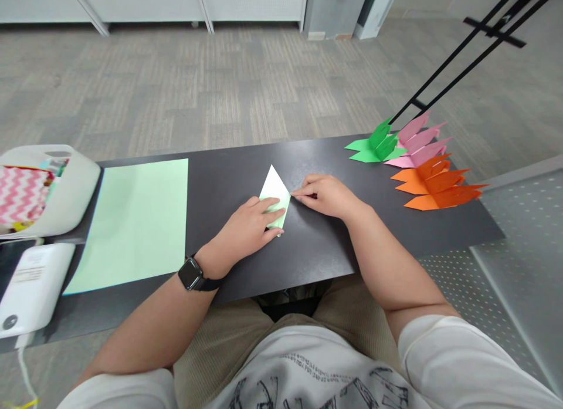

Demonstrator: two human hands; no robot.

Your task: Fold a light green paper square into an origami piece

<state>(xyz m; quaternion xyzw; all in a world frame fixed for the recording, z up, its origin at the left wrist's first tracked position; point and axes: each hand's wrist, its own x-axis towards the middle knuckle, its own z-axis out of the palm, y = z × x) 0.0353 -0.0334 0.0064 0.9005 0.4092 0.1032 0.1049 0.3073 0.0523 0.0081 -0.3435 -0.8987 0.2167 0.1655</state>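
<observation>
A small folded piece of pale green paper (273, 181), kite-shaped with a point facing away from me, lies on the dark table in front of me. My left hand (251, 228) rests flat across its lower left part, fingers spread, and covers some of it. At the paper's right corner, my right hand (324, 194) has its thumb and index finger pinched together on the edge. The other fingers of that hand are curled in.
Light green sheets (136, 221) lie to the left, beside a white basket (83, 174) of mixed items and a white power bank (37, 286) with a cable. Folded paper pieces in green (376, 145), pink (417, 140) and orange (435, 183) stand at the table's right end.
</observation>
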